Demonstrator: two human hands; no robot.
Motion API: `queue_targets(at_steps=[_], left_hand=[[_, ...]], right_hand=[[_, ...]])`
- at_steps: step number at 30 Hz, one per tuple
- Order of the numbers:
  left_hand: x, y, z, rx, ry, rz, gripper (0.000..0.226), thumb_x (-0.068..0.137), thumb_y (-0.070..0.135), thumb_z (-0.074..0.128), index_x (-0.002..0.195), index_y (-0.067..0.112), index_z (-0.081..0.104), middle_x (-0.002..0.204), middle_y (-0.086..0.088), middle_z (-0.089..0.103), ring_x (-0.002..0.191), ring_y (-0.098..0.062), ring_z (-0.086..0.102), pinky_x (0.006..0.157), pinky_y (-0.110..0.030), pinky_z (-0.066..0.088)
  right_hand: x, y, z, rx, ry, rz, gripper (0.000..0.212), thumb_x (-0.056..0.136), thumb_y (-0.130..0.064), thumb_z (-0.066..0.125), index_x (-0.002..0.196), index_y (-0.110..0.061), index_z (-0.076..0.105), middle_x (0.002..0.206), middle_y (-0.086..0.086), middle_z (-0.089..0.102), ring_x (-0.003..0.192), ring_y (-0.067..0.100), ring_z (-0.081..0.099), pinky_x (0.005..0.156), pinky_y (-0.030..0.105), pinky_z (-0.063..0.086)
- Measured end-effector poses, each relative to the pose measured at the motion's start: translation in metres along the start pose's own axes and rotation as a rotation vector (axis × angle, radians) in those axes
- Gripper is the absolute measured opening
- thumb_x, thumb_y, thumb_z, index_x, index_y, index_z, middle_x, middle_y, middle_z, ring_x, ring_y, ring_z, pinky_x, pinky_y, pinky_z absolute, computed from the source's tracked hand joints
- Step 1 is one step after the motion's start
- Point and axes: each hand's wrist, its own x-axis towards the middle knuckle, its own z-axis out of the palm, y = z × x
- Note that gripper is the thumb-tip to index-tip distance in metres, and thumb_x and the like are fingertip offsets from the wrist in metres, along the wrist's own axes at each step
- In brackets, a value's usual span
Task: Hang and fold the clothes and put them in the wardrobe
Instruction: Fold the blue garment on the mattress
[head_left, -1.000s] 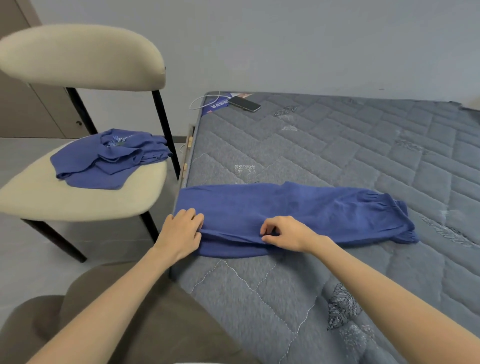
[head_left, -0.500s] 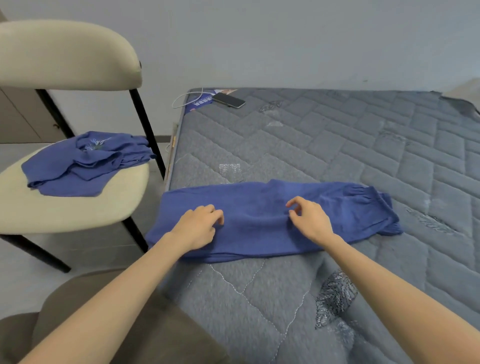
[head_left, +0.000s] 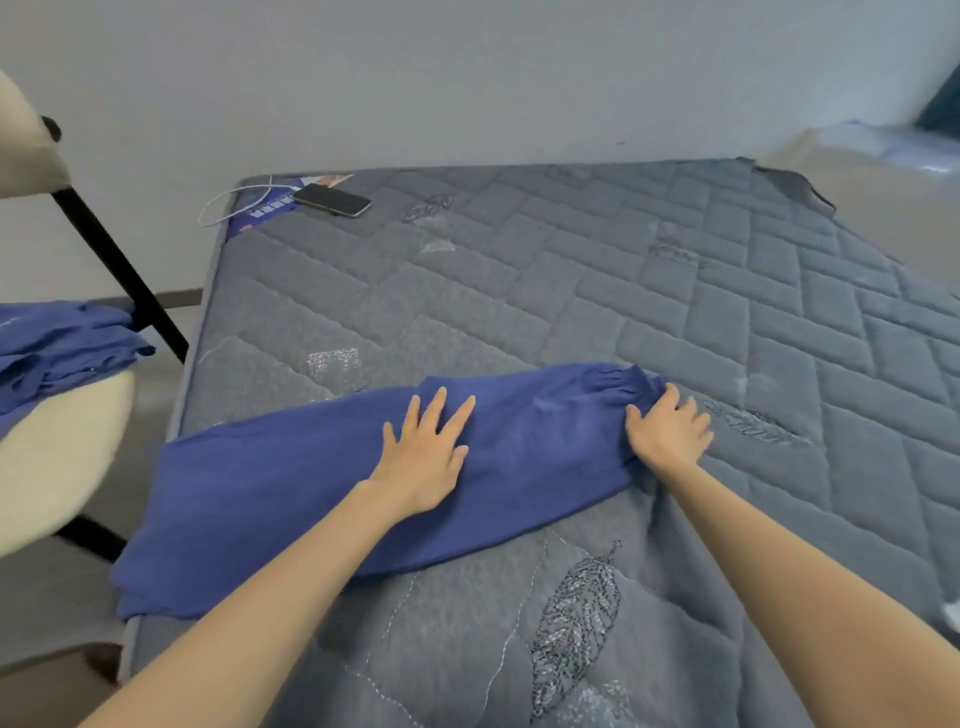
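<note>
Trousers laid out long, cross fold not yet made

The blue trousers lie across the near mattress. The left hand presses flat on their middle, and the right hand, at 3 o'clock, rests with straight fingers on the cuffs. Another blue garment waits on the chair at 9 o'clock.

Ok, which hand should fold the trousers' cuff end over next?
Probably the right hand: it rests on the gathered cuff end of the blue trousers, while the left hand lies flat mid-leg, placed to pin the crease.

Two blue garments, one phone, one chair, one mattress.
</note>
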Motion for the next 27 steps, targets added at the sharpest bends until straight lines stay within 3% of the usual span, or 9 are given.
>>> queue_targets(at_steps=[3, 6, 8, 11, 15, 19, 22, 24, 27], left_hand=[[0.012, 0.007, 0.011, -0.031, -0.042, -0.063, 0.059, 0.102, 0.041, 0.021, 0.146, 0.039, -0.017, 0.154, -0.003, -0.029, 0.141, -0.035, -0.025, 0.111, -0.062, -0.001], [0.02, 0.01, 0.02, -0.068, -0.096, -0.14, 0.065, 0.098, 0.053, 0.02, 0.142, 0.04, -0.026, 0.15, -0.008, -0.036, 0.14, -0.037, -0.026, 0.109, -0.065, 0.0], [0.025, 0.012, 0.023, -0.1, -0.108, -0.192, 0.072, 0.094, 0.062, 0.019, 0.138, 0.04, -0.032, 0.149, -0.009, -0.038, 0.14, -0.037, -0.025, 0.108, -0.067, 0.0], [0.033, 0.017, 0.025, -0.131, -0.096, -0.238, 0.077, 0.088, 0.071, 0.016, 0.134, 0.042, -0.037, 0.149, -0.003, -0.038, 0.141, -0.036, -0.022, 0.106, -0.069, 0.0], [0.042, 0.015, 0.029, -0.108, -0.126, -0.306, 0.081, 0.082, 0.078, 0.012, 0.135, 0.041, -0.036, 0.15, 0.004, -0.037, 0.141, -0.035, -0.023, 0.105, -0.071, -0.003], [0.041, 0.013, 0.034, -0.028, -0.103, -0.331, 0.082, 0.081, 0.079, 0.009, 0.138, 0.038, -0.032, 0.146, 0.003, -0.044, 0.137, -0.035, -0.032, 0.102, -0.071, -0.01], [0.036, 0.017, 0.042, 0.074, 0.038, -0.202, 0.078, 0.086, 0.072, 0.008, 0.138, 0.03, -0.032, 0.147, 0.004, -0.042, 0.137, -0.029, -0.034, 0.104, -0.067, -0.015], [0.036, 0.019, 0.049, 0.129, 0.001, -0.117, 0.075, 0.089, 0.068, 0.006, 0.143, 0.027, -0.027, 0.15, 0.005, -0.037, 0.139, -0.024, -0.032, 0.107, -0.063, -0.017], [0.037, 0.018, 0.052, 0.137, -0.083, -0.117, 0.073, 0.09, 0.067, 0.007, 0.146, 0.028, -0.022, 0.151, 0.007, -0.033, 0.14, -0.021, -0.03, 0.108, -0.059, -0.018]], right_hand=[[0.016, 0.004, 0.001, 0.06, -0.054, 0.143, 0.079, 0.089, -0.059, 0.049, 0.141, -0.003, 0.029, 0.145, 0.022, 0.034, 0.134, 0.039, 0.029, 0.107, 0.049, 0.026], [0.027, 0.008, 0.0, 0.16, -0.092, 0.173, 0.086, 0.082, -0.065, 0.054, 0.136, 0.0, 0.037, 0.139, 0.021, 0.043, 0.128, 0.038, 0.042, 0.103, 0.046, 0.035], [0.03, 0.012, -0.003, 0.252, -0.129, 0.193, 0.071, 0.085, -0.055, 0.058, 0.13, -0.001, 0.046, 0.134, 0.021, 0.05, 0.122, 0.038, 0.05, 0.097, 0.043, 0.041], [0.029, 0.017, -0.013, 0.241, 0.011, 0.123, 0.039, 0.092, -0.036, 0.052, 0.118, -0.007, 0.058, 0.123, 0.021, 0.059, 0.112, 0.039, 0.055, 0.089, 0.04, 0.044], [0.026, 0.034, -0.018, 0.132, 0.143, 0.126, 0.031, 0.097, -0.026, 0.042, 0.119, -0.008, 0.053, 0.127, 0.02, 0.053, 0.115, 0.039, 0.051, 0.088, 0.043, 0.042], [0.026, 0.043, -0.009, 0.013, -0.009, 0.21, 0.045, 0.092, -0.023, 0.049, 0.131, -0.003, 0.039, 0.14, 0.022, 0.038, 0.126, 0.04, 0.038, 0.101, 0.044, 0.034], [0.035, 0.037, -0.008, 0.047, -0.067, 0.242, 0.069, 0.084, -0.047, 0.057, 0.132, -0.002, 0.037, 0.139, 0.022, 0.041, 0.128, 0.04, 0.038, 0.103, 0.045, 0.033], [0.041, 0.038, -0.01, 0.105, -0.131, 0.259, 0.08, 0.079, -0.06, 0.06, 0.132, -0.004, 0.039, 0.137, 0.02, 0.047, 0.127, 0.039, 0.042, 0.103, 0.045, 0.037], [0.045, 0.038, -0.016, 0.278, -0.241, 0.261, 0.071, 0.078, -0.053, 0.066, 0.127, -0.005, 0.049, 0.13, 0.018, 0.055, 0.117, 0.035, 0.053, 0.094, 0.039, 0.044]])
